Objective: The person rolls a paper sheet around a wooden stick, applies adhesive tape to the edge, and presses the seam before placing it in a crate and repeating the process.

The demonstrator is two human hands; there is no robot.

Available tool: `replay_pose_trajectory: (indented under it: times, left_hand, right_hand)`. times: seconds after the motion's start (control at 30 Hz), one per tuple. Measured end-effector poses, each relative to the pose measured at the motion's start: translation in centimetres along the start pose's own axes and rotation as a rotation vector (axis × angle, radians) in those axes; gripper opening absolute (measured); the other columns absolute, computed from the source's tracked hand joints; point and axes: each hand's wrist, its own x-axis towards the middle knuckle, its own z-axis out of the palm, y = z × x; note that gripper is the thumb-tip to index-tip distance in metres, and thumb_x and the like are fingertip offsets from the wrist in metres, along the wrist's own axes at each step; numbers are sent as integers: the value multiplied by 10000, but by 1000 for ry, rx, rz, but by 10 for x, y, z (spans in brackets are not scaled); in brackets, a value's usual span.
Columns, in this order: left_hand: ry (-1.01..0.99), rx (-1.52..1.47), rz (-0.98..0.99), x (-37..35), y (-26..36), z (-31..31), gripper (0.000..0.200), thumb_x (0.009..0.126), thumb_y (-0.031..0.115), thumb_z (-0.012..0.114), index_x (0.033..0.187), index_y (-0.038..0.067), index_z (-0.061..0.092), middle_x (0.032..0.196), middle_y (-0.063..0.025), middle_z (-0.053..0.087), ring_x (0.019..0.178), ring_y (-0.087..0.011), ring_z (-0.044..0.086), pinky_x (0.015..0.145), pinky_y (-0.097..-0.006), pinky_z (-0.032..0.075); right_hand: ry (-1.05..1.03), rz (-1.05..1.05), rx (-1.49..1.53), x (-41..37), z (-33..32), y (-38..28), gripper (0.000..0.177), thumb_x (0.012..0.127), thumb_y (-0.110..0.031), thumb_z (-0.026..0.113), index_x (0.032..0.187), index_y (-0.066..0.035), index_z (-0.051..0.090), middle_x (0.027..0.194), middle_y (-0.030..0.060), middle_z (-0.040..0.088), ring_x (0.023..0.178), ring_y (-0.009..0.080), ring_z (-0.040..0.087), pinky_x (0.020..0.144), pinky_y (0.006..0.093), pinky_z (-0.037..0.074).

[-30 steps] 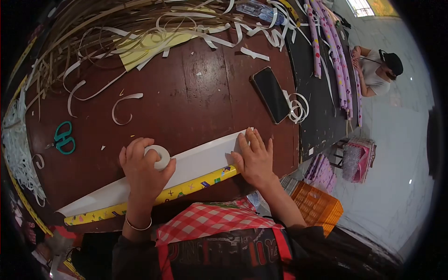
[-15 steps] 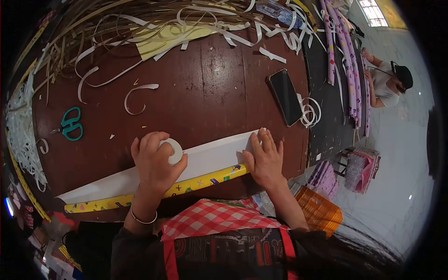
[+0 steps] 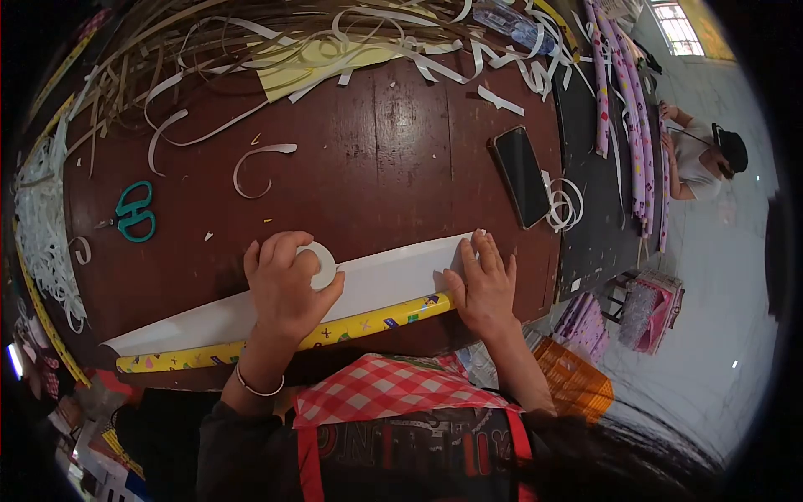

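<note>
My left hand (image 3: 288,284) is closed round a roll of white tape (image 3: 327,272), held over a white sheet of paper (image 3: 393,272). Along the near side, that sheet is rolled into a long tube, its yellow patterned outer face (image 3: 360,325) showing. My right hand (image 3: 485,284) lies with fingers stretched out across the right end of the sheet, pressing it to the table. Its thumb rests close to the right end of the yellow roll. My left forearm hides part of the roll.
Teal-handled scissors (image 3: 134,211) lie at the left. A phone (image 3: 520,176) sits at the right beside coiled white strip (image 3: 567,206). Brown and white strips heap along the far edge. Purple patterned rolls (image 3: 637,142) lie on the dark table, near another person (image 3: 698,159). An orange basket (image 3: 577,381) stands below.
The view has shifted slightly, so the table's contents appear a little farther right. Both hands keep nearly the same places on the paper, and the tape is still in my left hand.
</note>
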Motion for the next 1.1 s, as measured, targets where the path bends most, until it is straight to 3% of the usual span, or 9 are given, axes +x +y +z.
replay_pose_trajectory:
  times: [0.33, 0.63, 1.1]
  left_hand:
    - [10, 9, 1, -1, -2, -1, 281, 607, 261, 806, 645, 109, 572, 1042, -25, 578, 1064, -221, 517, 968, -484, 326]
    - [32, -26, 25, -3, -11, -10, 327, 614, 304, 797, 616, 86, 553, 997, -73, 561, 1043, -265, 504, 942, -506, 309]
    - [79, 22, 20, -8, -19, -8, 298, 614, 252, 782, 646, 94, 531, 1117, -73, 532, 1127, -274, 481, 968, -539, 297]
  right_hand:
    - [9, -37, -34, -1, 3, 6, 566, 898, -430, 543, 1294, -26, 514, 1410, 202, 412, 1337, 336, 369, 1024, 673, 212]
    - [22, -31, -16, -2, 4, 6, 554, 891, -403, 554, 1292, -22, 512, 1420, 195, 402, 1331, 336, 377, 1026, 670, 214]
    - [18, -29, -1, -1, 2, 6, 533, 881, -364, 579, 1282, -19, 519, 1415, 180, 412, 1337, 318, 370, 1031, 659, 218]
